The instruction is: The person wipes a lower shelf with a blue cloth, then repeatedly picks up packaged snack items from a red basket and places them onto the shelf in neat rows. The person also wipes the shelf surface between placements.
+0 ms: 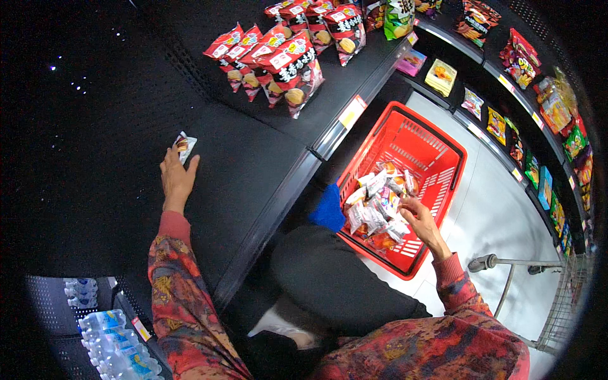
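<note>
My left hand reaches over a black store shelf, its fingers on a small snack packet with a pale wrapper and a brown picture. Thumb and fingers lie at either side of the packet's lower end. On the floor to the right sits a red plastic shopping basket, with several small wrapped snack packets heaped inside. Over the right side of that heap is my right hand, fingers bent down at the packets. Whether its fingertips grip one is hidden.
Red chip bags stand in rows at the shelf's far end. A price-tag rail runs along its front edge. Bottled water is at lower left. Across the aisle are shelves of snacks and a wire cart. My knee is beside the basket.
</note>
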The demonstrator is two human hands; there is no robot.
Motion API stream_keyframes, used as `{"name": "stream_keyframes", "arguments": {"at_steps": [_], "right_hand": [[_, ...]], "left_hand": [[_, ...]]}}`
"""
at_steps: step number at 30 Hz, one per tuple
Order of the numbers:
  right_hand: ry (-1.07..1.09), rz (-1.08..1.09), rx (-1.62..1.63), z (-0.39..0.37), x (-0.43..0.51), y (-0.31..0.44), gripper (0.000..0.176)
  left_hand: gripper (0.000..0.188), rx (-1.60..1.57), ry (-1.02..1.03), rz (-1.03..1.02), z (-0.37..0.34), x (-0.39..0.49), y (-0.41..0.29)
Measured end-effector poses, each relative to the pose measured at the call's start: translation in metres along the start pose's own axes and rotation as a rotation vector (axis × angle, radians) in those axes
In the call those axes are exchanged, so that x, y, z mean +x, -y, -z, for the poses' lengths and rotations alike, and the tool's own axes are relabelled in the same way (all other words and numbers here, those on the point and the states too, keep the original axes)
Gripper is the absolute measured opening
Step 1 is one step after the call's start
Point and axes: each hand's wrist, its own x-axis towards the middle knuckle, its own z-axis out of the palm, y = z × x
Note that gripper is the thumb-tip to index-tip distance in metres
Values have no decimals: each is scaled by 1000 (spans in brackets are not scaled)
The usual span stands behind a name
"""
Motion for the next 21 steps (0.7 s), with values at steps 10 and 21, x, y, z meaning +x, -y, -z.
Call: {"name": "stream_keyframes", "arguments": {"at_steps": [10,21], "right_hand": [[50,12,20,-26,-7,23,27],[245,-115,668,-50,-19,92,39]], "left_hand": [[62,144,44,-56,32,-29,-31],[57,-900,213,-193,81,-122,-125]]}}
